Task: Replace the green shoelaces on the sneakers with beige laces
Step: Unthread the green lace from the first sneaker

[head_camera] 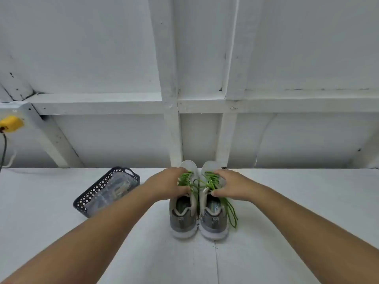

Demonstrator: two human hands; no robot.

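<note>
Sneakers [198, 203] side by side, left hand [167, 185], right hand [232, 184] gripping each

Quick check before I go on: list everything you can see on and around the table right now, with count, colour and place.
sneakers: 2, grey with white soles, side by side at table centre, heels toward the camera.
green laces: still threaded in both sneakers; loose ends trail down the right sneaker's outer side.
basket: 1, dark perforated plastic, left of the sneakers, holding a clear packet whose contents I cannot make out.
yellow fitting: 1, on the wall at far left, dark cable hanging from it.
table: 1, white.
wall: white boards and battens behind the table.
left hand: grips the left sneaker at its laces.
right hand: grips the right sneaker at its laces.
</note>
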